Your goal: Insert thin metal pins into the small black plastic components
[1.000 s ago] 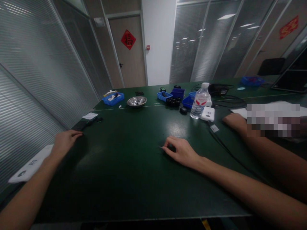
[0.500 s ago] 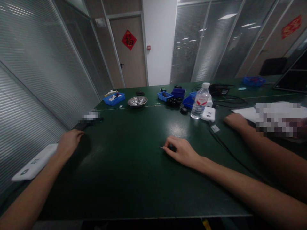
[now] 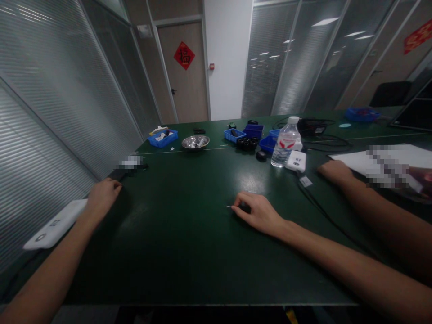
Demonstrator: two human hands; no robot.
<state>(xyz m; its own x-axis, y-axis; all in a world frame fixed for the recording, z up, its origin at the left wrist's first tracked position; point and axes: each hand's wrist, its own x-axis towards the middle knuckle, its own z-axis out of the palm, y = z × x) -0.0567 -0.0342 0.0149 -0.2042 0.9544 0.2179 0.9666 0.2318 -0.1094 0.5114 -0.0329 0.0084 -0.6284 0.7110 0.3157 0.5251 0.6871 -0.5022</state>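
My right hand (image 3: 256, 210) rests on the dark green table, thumb and forefinger closed in a pinch. A thin, pale pin-like piece (image 3: 229, 206) pokes out from its fingertips; its exact kind is too small to tell. At the left side of the table lies my left hand (image 3: 104, 194), fingers curled together. Whatever may be inside those fingers is hidden. Beside the left wrist is a flat white device (image 3: 56, 225) resembling a power bank. Just beyond the left fingertips sits a dark object (image 3: 119, 174), partly blurred out.
A steel bowl (image 3: 195, 142) with small pieces stands farther back, between blue trays (image 3: 163, 139) (image 3: 234, 135). A water bottle (image 3: 285, 144) stands near a cabled white device (image 3: 296, 161). Another person's arm (image 3: 371, 198) lies at right by papers (image 3: 418, 155).
The whole view has shifted slightly, so things appear a little farther right. Both my hands keep much the same pose, and the right pinch is unchanged.
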